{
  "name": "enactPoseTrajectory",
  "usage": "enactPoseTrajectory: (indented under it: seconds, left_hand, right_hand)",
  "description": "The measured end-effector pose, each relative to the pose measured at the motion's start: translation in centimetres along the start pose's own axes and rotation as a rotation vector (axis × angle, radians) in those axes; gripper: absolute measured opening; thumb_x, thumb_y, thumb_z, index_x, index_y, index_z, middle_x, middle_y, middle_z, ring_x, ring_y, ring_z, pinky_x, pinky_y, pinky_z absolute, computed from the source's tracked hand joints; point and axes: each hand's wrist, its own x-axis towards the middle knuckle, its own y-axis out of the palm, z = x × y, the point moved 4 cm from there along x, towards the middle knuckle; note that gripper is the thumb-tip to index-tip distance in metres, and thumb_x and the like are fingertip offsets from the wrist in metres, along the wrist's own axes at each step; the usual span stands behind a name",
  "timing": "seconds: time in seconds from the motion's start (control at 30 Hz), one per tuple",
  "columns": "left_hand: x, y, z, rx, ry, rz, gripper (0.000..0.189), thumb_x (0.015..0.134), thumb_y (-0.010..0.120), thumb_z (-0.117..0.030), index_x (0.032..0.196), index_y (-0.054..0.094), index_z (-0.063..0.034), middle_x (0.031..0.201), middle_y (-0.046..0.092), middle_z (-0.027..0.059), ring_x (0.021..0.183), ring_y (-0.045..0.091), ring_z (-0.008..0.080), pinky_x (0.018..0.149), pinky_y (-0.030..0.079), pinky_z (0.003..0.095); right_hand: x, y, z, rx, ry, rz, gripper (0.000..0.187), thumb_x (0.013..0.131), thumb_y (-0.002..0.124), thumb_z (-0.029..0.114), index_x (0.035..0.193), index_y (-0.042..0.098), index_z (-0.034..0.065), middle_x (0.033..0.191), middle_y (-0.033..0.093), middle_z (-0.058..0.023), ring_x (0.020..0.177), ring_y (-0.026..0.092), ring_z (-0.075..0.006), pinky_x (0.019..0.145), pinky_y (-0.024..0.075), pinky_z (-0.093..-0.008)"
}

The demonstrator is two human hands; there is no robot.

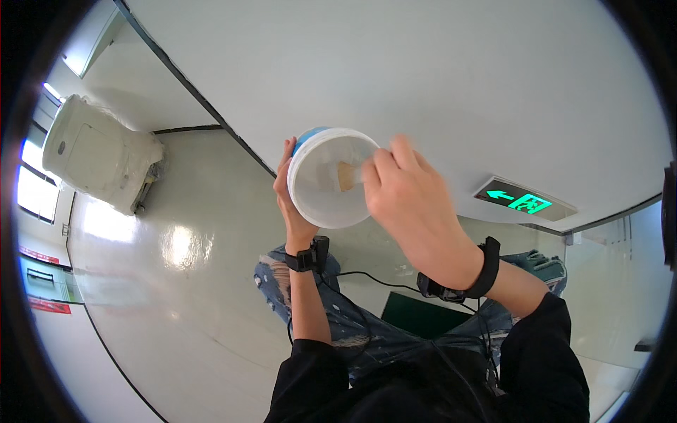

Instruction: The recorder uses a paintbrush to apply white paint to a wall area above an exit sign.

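Note:
A white plastic tub (308, 205) with a blue patch on its outside is tilted so that its open mouth faces me. My left hand (292, 196) holds it from the left side, fingers around the outer wall. Inside the mouth shows what looks like a flat paintbrush (346, 176) with tan bristles. My right hand (404, 193) grips this brush at the tub's right rim. The fingers hide the brush's handle, and this hand is slightly blurred. How much the tub contains I cannot tell; its inside looks whitish.
A white wall (402, 63) stands directly in front, with a lit green exit sign (518, 198) low on it. At left is a plastic-wrapped machine (95, 153) on the glossy floor (211, 306). Black cables (365, 274) hang from my wrist devices, above a dark green surface (423, 314) between my legs.

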Motion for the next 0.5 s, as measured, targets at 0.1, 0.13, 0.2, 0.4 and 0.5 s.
enactPoseTrajectory:
  seconds: [0.1,0.13,0.2,0.4,0.5]
  left_hand:
    - [-0.1,0.0,-0.1,0.008,0.049,-0.026,0.084,0.072,0.086,-0.016,0.137,0.034,-0.0112,0.148,0.040,0.0253,0.139,0.037,0.0432,0.112,0.034,0.0534]
    - [0.0,0.2,-0.3,0.015,0.040,-0.007,0.083,0.073,0.086,-0.015,0.137,0.034,-0.0117,0.148,0.040,0.0254,0.139,0.037,0.0433,0.112,0.035,0.0532]
    - [0.1,0.2,-0.8,0.022,0.031,0.013,0.081,0.074,0.085,-0.014,0.136,0.033,-0.0123,0.148,0.040,0.0256,0.139,0.038,0.0435,0.112,0.035,0.0530]
    - [-0.1,0.2,-0.5,0.035,0.046,0.042,0.081,0.080,0.080,-0.017,0.144,0.033,-0.0018,0.150,0.037,0.0217,0.141,0.037,0.0354,0.115,0.034,0.0480]
    - [-0.1,0.3,-0.4,0.006,0.030,0.041,0.080,0.080,0.080,-0.016,0.143,0.032,-0.0031,0.151,0.036,0.0216,0.141,0.036,0.0353,0.115,0.034,0.0480]
  right_hand:
    - [0.2,0.6,0.4,0.026,-0.093,-0.115,0.013,0.064,0.068,0.002,0.077,0.065,-0.0013,0.077,0.056,-0.0071,0.094,0.053,-0.0221,0.073,0.0486,-0.0249]
    - [0.2,0.9,0.3,0.024,-0.091,-0.113,0.013,0.064,0.068,0.002,0.077,0.065,-0.0013,0.077,0.056,-0.0071,0.094,0.053,-0.0221,0.073,0.0486,-0.0249]
    - [0.1,1.2,0.3,0.065,-0.131,-0.125,0.017,0.066,0.067,0.002,0.082,0.066,-0.0032,0.081,0.057,-0.0076,0.095,0.053,-0.0224,0.076,0.0489,-0.0253]
    - [-0.3,1.8,0.0,0.202,-0.073,-0.117,0.028,0.068,0.064,0.001,0.096,0.063,-0.0019,0.086,0.052,-0.0071,0.091,0.051,-0.0221,0.076,0.0511,-0.0286]
    - [-0.4,2.0,-0.3,0.247,-0.026,-0.108,0.030,0.068,0.064,0.001,0.098,0.064,-0.0016,0.086,0.051,-0.0074,0.089,0.050,-0.0225,0.073,0.0513,-0.0292]
